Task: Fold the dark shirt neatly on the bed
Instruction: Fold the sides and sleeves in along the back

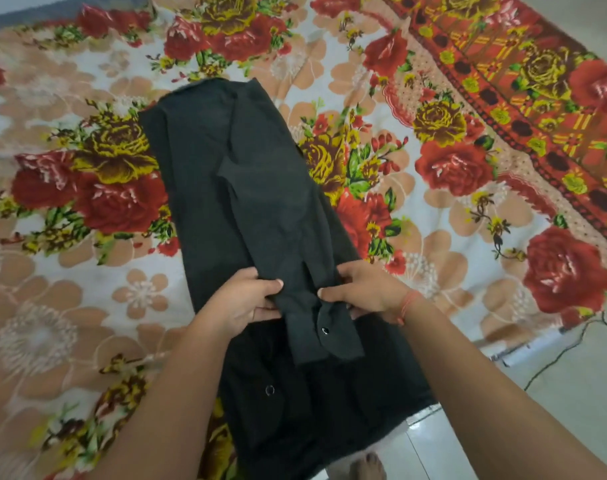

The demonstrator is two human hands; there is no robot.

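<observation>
Bare arms [485,393], red thread [408,304] near right hand [364,289]

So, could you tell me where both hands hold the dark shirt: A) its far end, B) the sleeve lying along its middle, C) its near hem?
B: the left hand and right hand pinch either side of the sleeve lying on the dark shirt, just beyond its cuff.

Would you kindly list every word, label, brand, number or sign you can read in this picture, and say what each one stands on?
None: no readable text appears anywhere in the picture.
The shirt shows no label or brand, only a plain button.
The bedsheet carries floral patterns only, no writing.
</observation>
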